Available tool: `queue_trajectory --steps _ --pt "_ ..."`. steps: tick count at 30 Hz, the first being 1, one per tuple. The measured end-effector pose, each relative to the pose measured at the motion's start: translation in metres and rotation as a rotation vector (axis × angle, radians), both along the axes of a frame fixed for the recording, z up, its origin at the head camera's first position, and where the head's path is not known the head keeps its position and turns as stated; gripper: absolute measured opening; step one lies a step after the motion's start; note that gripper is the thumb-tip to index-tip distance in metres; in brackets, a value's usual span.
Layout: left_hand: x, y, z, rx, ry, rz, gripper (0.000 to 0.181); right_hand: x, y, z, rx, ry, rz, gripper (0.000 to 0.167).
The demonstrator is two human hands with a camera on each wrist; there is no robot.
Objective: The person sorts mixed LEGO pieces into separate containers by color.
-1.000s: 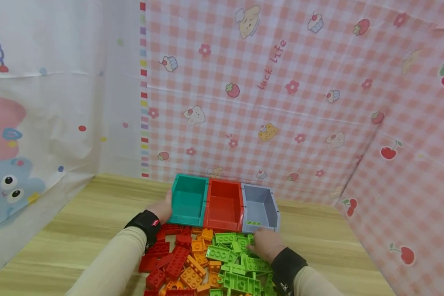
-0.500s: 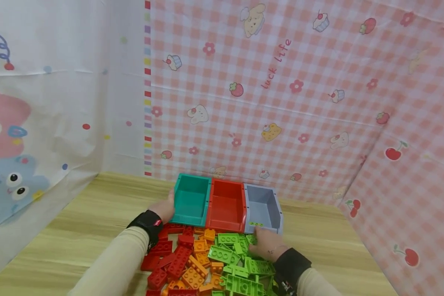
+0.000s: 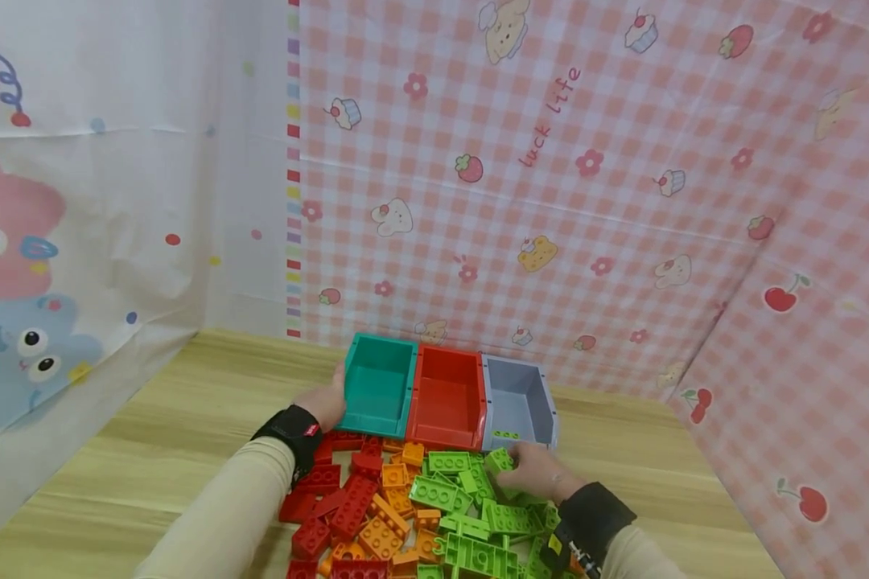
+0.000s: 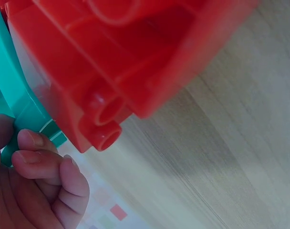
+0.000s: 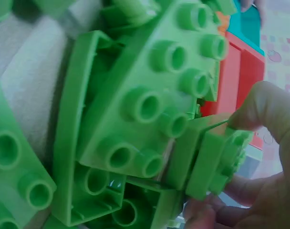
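At the left side of the teal bin (image 3: 378, 386), my left hand (image 3: 323, 404) grips its edge; in the left wrist view the fingers (image 4: 37, 164) curl round the teal rim (image 4: 33, 112). My right hand (image 3: 539, 470) pinches a green brick (image 3: 499, 461) just in front of the grey bin; the right wrist view shows thumb and fingers on that studded brick (image 5: 216, 162). Beneath and beside it lie other green bricks (image 3: 510, 519). Inside the grey bin (image 3: 510, 398) a green piece (image 3: 506, 435) shows near the front.
A red bin (image 3: 446, 398) stands between the teal and grey ones. Red bricks (image 3: 352, 507) lie at the left of the pile, orange bricks (image 3: 380, 539) in the middle. Behind the bins hangs a pink checked cloth (image 3: 434, 265). Wooden table surface (image 3: 637, 458) shows on both sides.
My right hand has lifted slightly, and the green brick now shows in its fingers. My left hand stays at the teal bin. The head view has shifted a little.
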State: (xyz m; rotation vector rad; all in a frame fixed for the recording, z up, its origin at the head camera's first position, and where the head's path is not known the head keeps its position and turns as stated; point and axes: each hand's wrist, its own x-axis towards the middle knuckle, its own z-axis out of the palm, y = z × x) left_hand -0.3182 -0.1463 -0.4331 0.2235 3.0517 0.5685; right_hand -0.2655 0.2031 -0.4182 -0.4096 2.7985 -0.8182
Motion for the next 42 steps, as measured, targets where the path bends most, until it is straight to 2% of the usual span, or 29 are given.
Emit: queue_trajectory --steps 3,6,9,14,19,21,23,28,30,33,35,40,42 --pt "0.002 0.001 0.003 0.005 -0.008 0.0 0.059 0.001 -0.002 -0.003 -0.018 -0.007 -0.024 0.024" --pt "0.004 0.001 0.005 0.01 0.001 -0.002 0.06 0.001 -0.003 -0.003 -0.017 -0.025 -0.068 0.035" --pt "0.003 0.001 0.005 0.016 0.002 -0.004 0.062 0.001 -0.004 -0.001 -0.026 -0.053 -0.079 0.037" --pt "-0.001 0.0 0.002 0.013 0.002 -0.014 0.063 0.0 -0.006 -0.002 -0.032 -0.059 -0.035 0.031" --pt "-0.001 -0.002 0.002 0.018 0.005 -0.024 0.065 -0.003 -0.01 -0.004 0.012 -0.011 0.009 0.036" --pt "0.0 -0.003 0.003 0.03 -0.002 -0.018 0.064 -0.003 -0.012 -0.004 0.023 0.001 0.002 0.033" --pt "0.001 -0.003 0.004 0.033 -0.011 -0.009 0.064 -0.003 -0.013 -0.005 0.031 0.022 -0.02 0.019" --pt "0.005 -0.002 0.004 0.034 -0.011 -0.001 0.064 -0.005 -0.009 -0.005 0.068 0.078 -0.037 0.061" --pt "0.006 -0.001 0.004 0.032 -0.005 -0.007 0.065 -0.01 -0.005 -0.001 0.053 0.1 -0.045 0.052" --pt "0.004 -0.001 0.005 0.024 0.024 -0.018 0.066 -0.024 0.001 0.008 0.024 0.193 -0.087 0.05" --pt "0.003 -0.002 0.005 0.021 0.034 -0.022 0.066 -0.036 0.004 0.011 0.043 0.266 -0.098 0.047" --pt "0.002 -0.003 0.001 0.034 0.033 -0.015 0.066 -0.061 0.003 0.004 0.245 0.426 -0.003 0.039" --pt "0.001 -0.002 -0.001 0.042 0.028 -0.013 0.066 -0.07 0.003 -0.001 0.291 0.447 0.026 0.037"
